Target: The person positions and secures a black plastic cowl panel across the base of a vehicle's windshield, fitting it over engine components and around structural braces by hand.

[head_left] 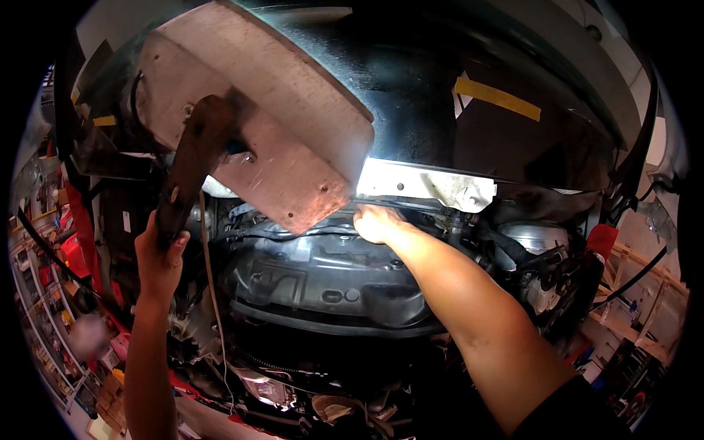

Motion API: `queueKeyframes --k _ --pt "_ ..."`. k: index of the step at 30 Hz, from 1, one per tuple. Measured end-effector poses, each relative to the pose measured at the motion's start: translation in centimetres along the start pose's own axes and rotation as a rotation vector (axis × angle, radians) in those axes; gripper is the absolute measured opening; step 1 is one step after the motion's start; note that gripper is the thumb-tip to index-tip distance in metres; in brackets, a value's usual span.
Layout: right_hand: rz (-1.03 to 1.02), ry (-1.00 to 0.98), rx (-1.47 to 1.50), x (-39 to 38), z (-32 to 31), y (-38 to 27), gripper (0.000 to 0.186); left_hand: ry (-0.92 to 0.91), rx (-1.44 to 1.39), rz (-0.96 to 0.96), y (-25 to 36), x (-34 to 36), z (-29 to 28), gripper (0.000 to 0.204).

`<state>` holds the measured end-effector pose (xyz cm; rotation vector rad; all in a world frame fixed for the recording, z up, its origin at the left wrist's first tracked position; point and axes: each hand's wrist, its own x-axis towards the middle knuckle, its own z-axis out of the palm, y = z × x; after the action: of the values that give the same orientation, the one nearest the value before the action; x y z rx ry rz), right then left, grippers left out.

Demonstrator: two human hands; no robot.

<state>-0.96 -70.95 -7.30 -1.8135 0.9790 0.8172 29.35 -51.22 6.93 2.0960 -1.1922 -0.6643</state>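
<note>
My left hand (160, 253) is closed round the dark handle of a work lamp (257, 150). The lamp has a broad, box-shaped metal housing, raised at the left over a car's engine bay. Its bright light falls beyond the housing, on the far side. My right hand (378, 222) reaches over the black plastic engine cover (337, 282) to its far edge. It is beside hoses and just below a brightly lit silver metal panel (433, 183). The fingertips go down out of sight, so what they touch is hidden.
A thin cord (211, 293) hangs below the lamp. The raised dark hood (411, 81) spans the top, with yellow tape (497, 99) on its underside. A round metal part (535, 238) sits at the right of the bay. Loaded shelves (55, 334) stand at the far left.
</note>
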Motion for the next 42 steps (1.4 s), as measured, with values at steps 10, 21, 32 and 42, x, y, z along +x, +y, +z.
queueKeyframes --k 10,21,32,42 --pt "-0.006 -0.174 -0.022 -3.8 -0.3 -1.1 0.083 0.119 -0.022 -0.001 0.3 -3.7 -1.7 0.032" --pt "-0.595 0.232 -0.963 -17.8 3.8 -6.1 0.054 0.635 -0.001 -0.221 -3.1 -21.6 -4.7 0.061" --pt "-0.558 0.276 -0.848 -18.0 -1.0 -5.5 0.052 0.526 -0.294 -0.267 -2.4 -24.6 -4.0 0.048" --pt "-0.516 0.253 -0.698 -18.6 1.9 -4.3 0.055 0.569 -0.298 -0.445 -0.6 -23.7 -3.0 0.055"
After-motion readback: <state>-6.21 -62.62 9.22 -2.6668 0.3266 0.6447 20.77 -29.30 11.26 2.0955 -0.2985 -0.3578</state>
